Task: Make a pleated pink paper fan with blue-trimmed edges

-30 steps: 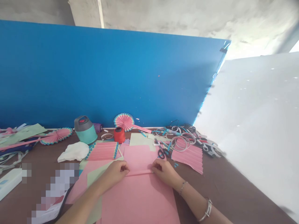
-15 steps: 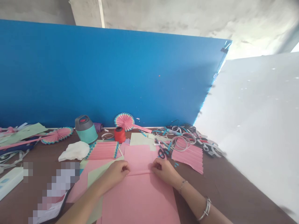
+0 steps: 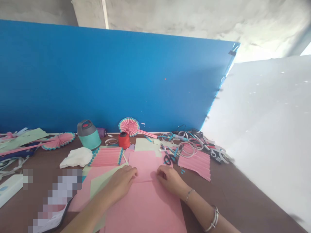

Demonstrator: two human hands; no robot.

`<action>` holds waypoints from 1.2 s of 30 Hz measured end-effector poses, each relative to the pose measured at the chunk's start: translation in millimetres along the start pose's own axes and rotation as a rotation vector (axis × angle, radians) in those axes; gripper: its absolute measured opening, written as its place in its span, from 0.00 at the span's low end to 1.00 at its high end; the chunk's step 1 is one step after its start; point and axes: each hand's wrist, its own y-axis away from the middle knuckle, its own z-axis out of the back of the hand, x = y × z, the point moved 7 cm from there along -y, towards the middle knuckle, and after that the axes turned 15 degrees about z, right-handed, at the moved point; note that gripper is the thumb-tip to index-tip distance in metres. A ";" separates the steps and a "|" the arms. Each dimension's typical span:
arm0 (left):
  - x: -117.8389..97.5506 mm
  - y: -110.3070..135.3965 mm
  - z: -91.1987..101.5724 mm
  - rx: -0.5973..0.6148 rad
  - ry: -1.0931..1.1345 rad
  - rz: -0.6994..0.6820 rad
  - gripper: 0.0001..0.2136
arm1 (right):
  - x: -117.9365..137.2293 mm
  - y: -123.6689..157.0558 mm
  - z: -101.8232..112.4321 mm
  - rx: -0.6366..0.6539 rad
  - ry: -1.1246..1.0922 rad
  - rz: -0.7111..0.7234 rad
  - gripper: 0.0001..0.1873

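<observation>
A sheet of pink paper (image 3: 145,207) lies in front of me, with a smaller pink piece (image 3: 142,163) beyond it and a crease or edge running across between my hands. My left hand (image 3: 125,178) is closed, its curled fingertips at the left end of that line. At the right end, the thumb and fingers of my right hand (image 3: 171,181) pinch together on the pink paper. The contact under both sets of fingertips is partly hidden. Just beyond my right hand lie black-handled scissors (image 3: 167,159).
A pleated pink strip (image 3: 107,157) and white cloth-like wad (image 3: 76,157) lie left, near a teal container (image 3: 89,139). Behind are a red thread spool (image 3: 124,140) and pink paper fan (image 3: 129,127). White rings (image 3: 187,149) rest on pleated paper (image 3: 196,163) at right.
The raised fold between my hands now looks flatter. My left hand has slid slightly right, its fingers more extended; my right hand has shifted a little left.
</observation>
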 end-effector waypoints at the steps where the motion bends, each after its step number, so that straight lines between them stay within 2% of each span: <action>1: -3.4 1.8 -0.1 -0.028 -0.036 -0.039 0.16 | 3.7 -0.1 1.4 -0.005 0.039 0.045 0.09; 4: -12.6 6.8 -4.6 -0.086 -0.096 -0.169 0.21 | 16.5 -0.2 0.5 0.017 0.132 0.220 0.17; 8: -17.7 9.2 -9.2 -0.099 -0.088 -0.241 0.20 | 27.2 1.9 -10.3 0.124 0.212 0.402 0.23; 13: -16.8 6.8 -4.9 -0.085 -0.135 -0.231 0.15 | 25.4 2.0 -10.6 0.179 0.199 0.407 0.24; 17: -4.0 2.1 -2.0 -0.082 -0.168 -0.206 0.16 | 27.6 2.3 -0.6 0.181 0.172 0.428 0.22; 20: 8.0 -3.1 -1.8 -0.066 -0.183 -0.170 0.16 | 30.0 3.8 8.3 0.136 0.178 0.423 0.21; 25: 24.6 -14.7 -1.6 -0.032 -0.037 -0.062 0.19 | 33.1 6.0 8.3 0.103 0.237 0.437 0.17; 28: 29.5 -18.7 5.5 -0.120 0.120 -0.013 0.18 | 32.2 6.5 2.4 0.101 0.308 0.472 0.16; 31: 32.3 -15.1 20.5 -0.336 0.261 0.031 0.16 | 31.1 6.3 1.8 0.052 0.329 0.489 0.14; 33: 34.1 -9.8 25.9 -0.445 0.323 0.074 0.12 | 31.4 5.5 8.1 -0.038 0.248 0.477 0.14; 34: 33.9 -7.4 25.7 -0.466 0.342 0.087 0.10 | 31.4 5.0 12.6 -0.096 0.177 0.464 0.13; 36: 28.9 -4.2 20.1 -0.430 0.364 0.062 0.08 | 29.2 4.2 21.8 -0.214 0.012 0.410 0.12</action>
